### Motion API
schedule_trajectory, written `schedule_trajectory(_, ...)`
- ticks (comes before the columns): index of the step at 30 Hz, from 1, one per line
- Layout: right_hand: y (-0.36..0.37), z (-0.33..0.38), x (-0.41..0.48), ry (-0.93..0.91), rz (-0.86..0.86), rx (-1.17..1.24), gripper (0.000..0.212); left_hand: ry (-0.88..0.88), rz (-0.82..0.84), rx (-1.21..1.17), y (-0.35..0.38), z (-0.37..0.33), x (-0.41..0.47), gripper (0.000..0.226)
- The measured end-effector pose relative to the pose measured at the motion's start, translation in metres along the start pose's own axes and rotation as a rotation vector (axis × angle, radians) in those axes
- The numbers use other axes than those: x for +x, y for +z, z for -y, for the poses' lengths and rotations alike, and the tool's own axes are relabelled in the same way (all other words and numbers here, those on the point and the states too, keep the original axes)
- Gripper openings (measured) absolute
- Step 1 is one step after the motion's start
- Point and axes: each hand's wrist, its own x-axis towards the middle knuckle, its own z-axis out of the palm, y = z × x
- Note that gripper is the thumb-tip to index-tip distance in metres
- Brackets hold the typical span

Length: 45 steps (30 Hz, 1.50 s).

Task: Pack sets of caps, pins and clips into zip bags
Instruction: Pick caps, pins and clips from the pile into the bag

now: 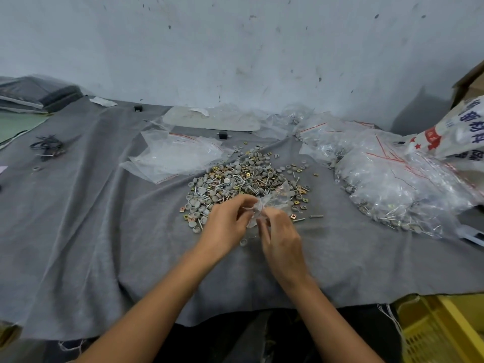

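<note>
A loose pile of grey round caps, metal pins and brass square clips [235, 182] lies on the grey cloth in the middle of the table. Just in front of it, my left hand [225, 226] and my right hand [279, 237] both pinch a small clear zip bag [272, 203] by its near edge, fingers curled on the plastic. The bag lies partly over the pile's right side. What is inside the bag is blurred. A single grey cap [243, 242] sits on the cloth between my hands.
Empty clear zip bags [178, 155] lie stacked behind-left of the pile. A big heap of filled bags [392, 184] covers the right side. A printed sack [453, 132] stands far right, a yellow crate [442, 331] below the table edge, dark clips [48, 148] far left.
</note>
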Motion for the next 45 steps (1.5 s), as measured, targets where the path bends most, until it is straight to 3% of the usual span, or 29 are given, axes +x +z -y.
schedule_trajectory(5,0.002,0.000,0.001,0.006,0.002,0.019,0.039,-0.033,-0.121,0.017,-0.008,0.004,-0.003,0.025)
schedule_trajectory(8,0.002,0.000,0.000,-0.021,0.026,0.040,0.039,-0.002,0.058,0.138,-0.016,0.001,0.011,0.042)
schedule_trajectory(11,0.003,0.001,-0.001,-0.028,0.033,0.061,0.044,0.039,0.215,0.243,-0.017,-0.006,0.030,0.023)
schedule_trajectory(13,0.003,0.002,0.000,-0.025,0.045,0.036,0.043,0.073,0.227,0.309,-0.017,-0.008,0.038,0.010)
schedule_trajectory(17,0.002,0.001,0.002,-0.024,0.071,-0.166,0.035,0.206,0.259,0.433,-0.020,-0.011,0.044,0.007)
schedule_trajectory(25,-0.001,0.007,0.000,-0.087,0.093,-0.220,0.029,0.185,0.307,0.512,-0.025,-0.007,0.049,0.016)
schedule_trajectory(32,0.002,0.004,0.000,-0.111,0.052,-0.255,0.036,-0.132,0.228,0.056,-0.016,0.008,0.046,0.011)
schedule_trajectory(37,0.005,0.000,-0.002,-0.057,0.042,-0.289,0.027,-0.432,0.183,-0.270,-0.013,0.009,0.041,0.015)
schedule_trajectory(39,0.007,-0.003,-0.003,-0.073,0.066,-0.286,0.026,-0.399,0.170,-0.135,-0.013,0.010,0.039,0.012)
schedule_trajectory(42,0.009,-0.005,-0.003,-0.075,0.049,-0.249,0.023,-0.175,0.100,0.252,-0.012,0.013,0.035,0.020)
schedule_trajectory(45,0.011,-0.006,-0.004,-0.117,0.023,-0.227,0.022,-0.042,0.035,0.382,-0.008,0.007,0.036,0.022)
